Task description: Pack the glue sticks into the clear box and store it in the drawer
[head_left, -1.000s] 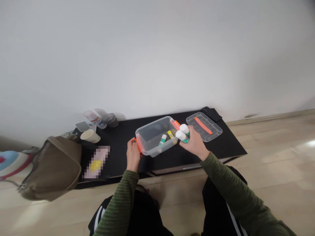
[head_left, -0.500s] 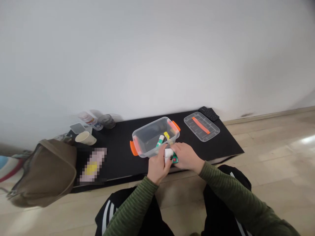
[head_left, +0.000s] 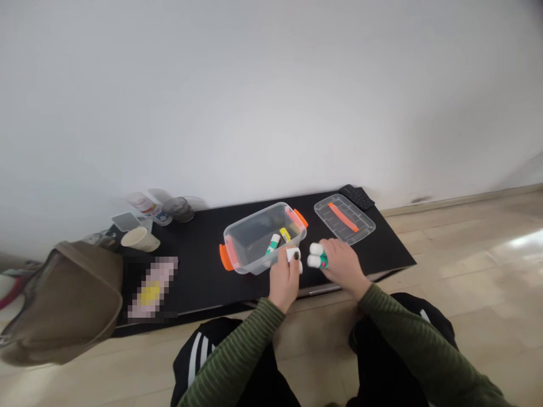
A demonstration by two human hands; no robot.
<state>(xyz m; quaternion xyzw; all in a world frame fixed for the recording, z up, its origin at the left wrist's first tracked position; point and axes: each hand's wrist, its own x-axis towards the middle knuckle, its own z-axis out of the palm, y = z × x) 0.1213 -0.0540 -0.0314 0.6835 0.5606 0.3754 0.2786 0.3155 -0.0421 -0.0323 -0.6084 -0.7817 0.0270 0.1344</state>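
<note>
My right hand (head_left: 343, 264) is closed round two green glue sticks (head_left: 326, 262) with white caps, which point to the left. Facing it, my left hand (head_left: 284, 282) grips white-ended glue sticks (head_left: 291, 254); the fingers cover most of them, so I cannot tell how many. Both hands are above the front edge of the black table, just before a clear plastic box (head_left: 244, 225) with orange clips. In the box lie a green and white glue stick (head_left: 272, 244) and a small yellow item (head_left: 285, 234).
The box's lid (head_left: 365, 221) with an orange handle lies at the right, a black keypad-like object (head_left: 358, 196) behind it. To the left are a paper cup (head_left: 142, 239), a white bottle (head_left: 148, 208), a dark glass (head_left: 180, 209), a blurred-out pink item (head_left: 163, 277) and a brown bag (head_left: 80, 299).
My hands have moved apart: the right one went to the right with two glue sticks, and the left one shifted slightly right. The box's contents look the same.
</note>
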